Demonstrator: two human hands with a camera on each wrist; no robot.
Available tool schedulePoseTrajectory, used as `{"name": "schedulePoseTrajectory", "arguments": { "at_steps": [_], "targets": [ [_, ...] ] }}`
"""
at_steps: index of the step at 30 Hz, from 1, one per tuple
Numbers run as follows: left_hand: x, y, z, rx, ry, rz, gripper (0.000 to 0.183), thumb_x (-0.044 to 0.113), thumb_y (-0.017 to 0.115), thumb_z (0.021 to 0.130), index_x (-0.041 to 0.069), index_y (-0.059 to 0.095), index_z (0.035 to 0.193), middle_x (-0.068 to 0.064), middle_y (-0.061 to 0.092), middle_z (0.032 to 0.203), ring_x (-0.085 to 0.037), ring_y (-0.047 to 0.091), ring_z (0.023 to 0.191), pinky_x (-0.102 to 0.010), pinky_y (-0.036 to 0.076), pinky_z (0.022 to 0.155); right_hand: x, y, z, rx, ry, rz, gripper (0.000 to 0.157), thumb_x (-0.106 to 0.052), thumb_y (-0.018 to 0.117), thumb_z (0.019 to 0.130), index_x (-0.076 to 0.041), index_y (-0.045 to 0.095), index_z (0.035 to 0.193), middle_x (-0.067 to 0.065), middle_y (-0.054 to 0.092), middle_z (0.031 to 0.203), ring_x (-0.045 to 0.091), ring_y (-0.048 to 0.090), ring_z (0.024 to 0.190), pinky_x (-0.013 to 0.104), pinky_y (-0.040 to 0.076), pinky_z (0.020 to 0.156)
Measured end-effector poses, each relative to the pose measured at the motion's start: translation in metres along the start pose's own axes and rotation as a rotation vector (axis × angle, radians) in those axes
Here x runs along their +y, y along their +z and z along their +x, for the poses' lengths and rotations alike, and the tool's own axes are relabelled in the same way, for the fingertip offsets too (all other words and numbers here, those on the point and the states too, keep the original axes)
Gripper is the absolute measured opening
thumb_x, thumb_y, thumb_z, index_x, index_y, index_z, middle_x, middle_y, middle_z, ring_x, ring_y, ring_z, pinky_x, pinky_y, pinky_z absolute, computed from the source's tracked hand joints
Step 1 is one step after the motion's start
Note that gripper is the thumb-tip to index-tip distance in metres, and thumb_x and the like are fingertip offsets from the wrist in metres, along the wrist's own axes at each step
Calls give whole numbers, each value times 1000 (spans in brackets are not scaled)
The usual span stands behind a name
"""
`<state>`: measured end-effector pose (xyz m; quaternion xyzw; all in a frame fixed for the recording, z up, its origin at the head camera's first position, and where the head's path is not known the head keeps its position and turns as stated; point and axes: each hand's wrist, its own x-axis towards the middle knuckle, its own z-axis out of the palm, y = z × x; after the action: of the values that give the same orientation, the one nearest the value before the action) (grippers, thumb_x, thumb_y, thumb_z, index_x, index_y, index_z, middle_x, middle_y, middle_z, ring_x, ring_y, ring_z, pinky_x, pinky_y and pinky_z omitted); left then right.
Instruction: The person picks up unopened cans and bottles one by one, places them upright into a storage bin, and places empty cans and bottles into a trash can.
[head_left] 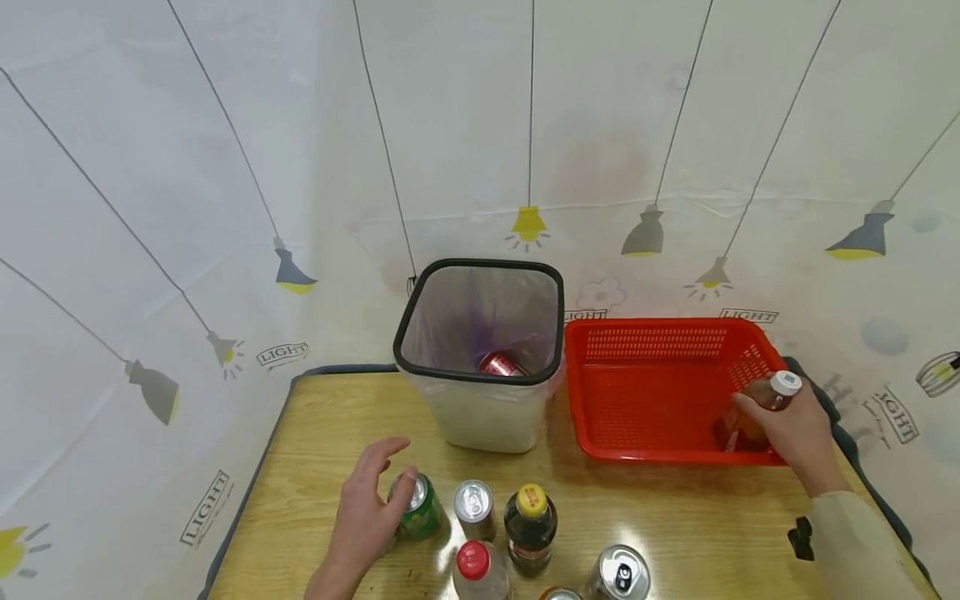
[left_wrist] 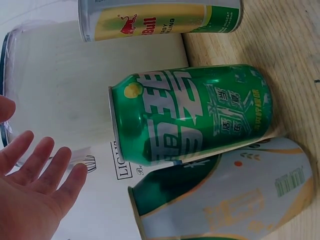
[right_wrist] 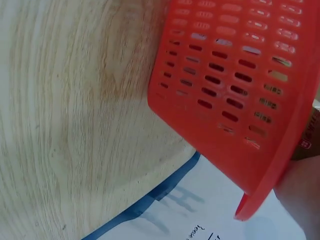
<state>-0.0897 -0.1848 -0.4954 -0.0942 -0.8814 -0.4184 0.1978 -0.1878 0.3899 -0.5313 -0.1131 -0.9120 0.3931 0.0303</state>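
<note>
A pale sheet (head_left: 465, 150) printed with hanging lamps is seen behind a wood-grained table (head_left: 322, 417). At the left, the left hand (head_left: 365, 512) is held with fingers spread and nothing gripped, close to a green can (head_left: 424, 512). If that hand were swung carelessly, the can could be knocked into the slim can (head_left: 474, 502) beside it, and the red-capped bottle (head_left: 480, 573) and yellow-capped bottle (head_left: 531, 527) might be toppled in turn, so closely are they grouped. Behind them, a red can (head_left: 501, 364) is contained in the lined bin (head_left: 487, 417). At the right, a white-capped bottle (head_left: 759, 389) is gripped by the right hand (head_left: 804, 433) within the right end of the red basket (head_left: 637, 400). Whether its base is supported by the basket floor cannot be told; were it released off balance, it could be tipped over, and the basket rim could be caught by the wrist.
</note>
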Motion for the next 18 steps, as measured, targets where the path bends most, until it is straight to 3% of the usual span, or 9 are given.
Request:
{"name": "schedulePoseTrajectory", "arguments": {
  "at_steps": [6,9,11,13,16,18],
  "targets": [
    [3,1,0,-29,-38,-13,33,9,72,95,9,68,128,-3,67,129,-23,62,122,-52,55,94,4,-2,-1,-2,-83,-26,82,-49,73,95,9,36,140,26,57,113,37,53,93,33,50,64],
    [4,1,1,-38,-44,-15,32,11,72,96,10,68,128,-3,67,129,-23,62,121,-52,55,94,5,-2,-3,14,-122,-19,77,-46,74,95,7,41,140,24,59,115,33,52,93,29,49,62],
    [4,2,1,-37,-44,-14,32,11,72,96,10,68,128,-3,67,128,-23,62,121,-52,55,94,5,-5,-8,12,-124,1,82,-46,71,98,6,35,150,29,55,126,39,53,101,39,58,71],
    [4,2,1,-32,-41,-16,32,10,72,96,9,68,128,-3,67,128,-23,63,121,-52,55,94,6,-8,-14,29,-129,38,80,-43,62,103,5,26,157,35,47,140,49,50,114,56,56,90],
    [4,1,1,-22,-32,-15,33,8,73,94,9,68,127,-4,67,127,-23,63,120,-52,55,94,7,-13,-26,106,-126,92,69,-37,41,112,1,16,163,37,30,157,59,34,135,76,30,108],
    [3,1,1,-17,-31,-13,35,7,74,93,9,68,127,-4,67,128,-23,63,120,-51,55,95,10,-16,-31,192,-108,107,59,-32,31,114,-1,21,163,34,27,161,59,29,141,75,21,113]
  ]
}}
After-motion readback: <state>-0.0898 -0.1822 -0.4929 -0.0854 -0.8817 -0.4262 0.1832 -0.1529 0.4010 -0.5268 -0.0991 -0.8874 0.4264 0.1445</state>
